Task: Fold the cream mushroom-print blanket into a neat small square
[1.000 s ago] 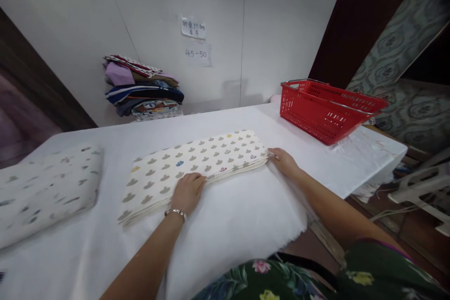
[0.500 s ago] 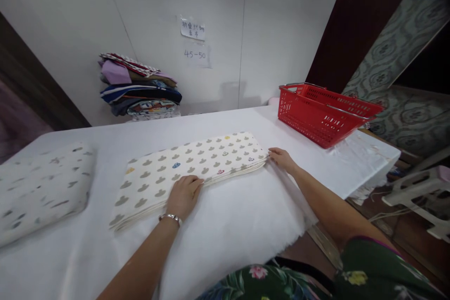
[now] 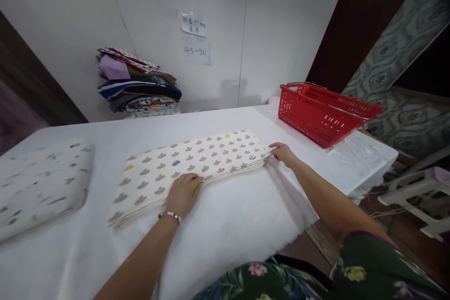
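Observation:
A folded cream cloth (image 3: 197, 159) with a grey mushroom-like print lies lengthwise on the white-covered table, its layers showing along the near side. On its near edge, about the middle, rests my left hand (image 3: 183, 192), fingers lying over the top layer; a silver bracelet circles that wrist. At the cloth's right end, my right hand (image 3: 281, 153) pinches the near corner between thumb and fingers, and the corner is drawn out slightly to a point. A second folded cloth (image 3: 45, 183), white with scattered dark leaf-like marks, lies apart to the left.
At the back left stands a stack of folded fabrics (image 3: 138, 84) by the wall. A red plastic basket (image 3: 323, 115) with metal handles sits at the back right. Two paper notes (image 3: 195, 51) are stuck to the wall. A white stool (image 3: 418, 197) stands beyond the table's right edge.
My right hand now pulls the cloth's near right corner slightly outward. My left hand stays on the near edge. The view has shifted a little.

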`<move>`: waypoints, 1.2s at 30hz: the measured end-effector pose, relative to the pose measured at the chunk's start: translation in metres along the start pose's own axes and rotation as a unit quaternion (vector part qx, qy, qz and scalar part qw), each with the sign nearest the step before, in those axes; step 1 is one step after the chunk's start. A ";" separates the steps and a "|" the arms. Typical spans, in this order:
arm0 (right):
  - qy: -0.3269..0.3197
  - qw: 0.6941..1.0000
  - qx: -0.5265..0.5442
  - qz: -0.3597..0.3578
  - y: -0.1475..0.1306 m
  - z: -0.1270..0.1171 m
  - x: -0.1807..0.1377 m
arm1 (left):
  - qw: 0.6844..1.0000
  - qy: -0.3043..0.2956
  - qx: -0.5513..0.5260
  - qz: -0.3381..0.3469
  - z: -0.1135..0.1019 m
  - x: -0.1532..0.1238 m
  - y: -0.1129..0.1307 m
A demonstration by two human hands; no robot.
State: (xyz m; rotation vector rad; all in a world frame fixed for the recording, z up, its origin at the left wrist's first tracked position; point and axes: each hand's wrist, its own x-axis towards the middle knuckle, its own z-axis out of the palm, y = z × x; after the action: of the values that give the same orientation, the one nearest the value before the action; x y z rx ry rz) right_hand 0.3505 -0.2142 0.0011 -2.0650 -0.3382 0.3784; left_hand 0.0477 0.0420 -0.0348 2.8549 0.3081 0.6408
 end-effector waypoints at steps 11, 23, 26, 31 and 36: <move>-0.069 0.995 0.007 0.078 0.003 0.010 -0.001 | 1.000 0.013 -0.006 -0.004 -0.003 0.000 0.003; -0.032 0.995 0.033 0.085 -0.006 0.008 0.005 | 1.000 0.013 -0.012 -0.003 -0.003 0.000 0.003; -0.028 0.997 0.024 0.072 -0.004 0.008 0.004 | 1.000 0.006 -0.008 0.000 -0.003 0.000 0.004; -0.031 0.997 -0.041 0.058 0.001 0.008 0.004 | 1.000 0.005 -0.004 -0.002 -0.003 -0.001 0.005; 0.022 0.987 -0.129 -0.090 -0.002 0.014 -0.010 | 1.000 0.006 -0.001 -0.008 -0.002 -0.002 0.005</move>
State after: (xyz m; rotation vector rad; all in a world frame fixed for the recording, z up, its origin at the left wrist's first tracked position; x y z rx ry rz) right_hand 0.3357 -0.2059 -0.0028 -2.2692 -0.5682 0.1870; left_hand 0.0458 0.0370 -0.0321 2.8443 0.3310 0.6550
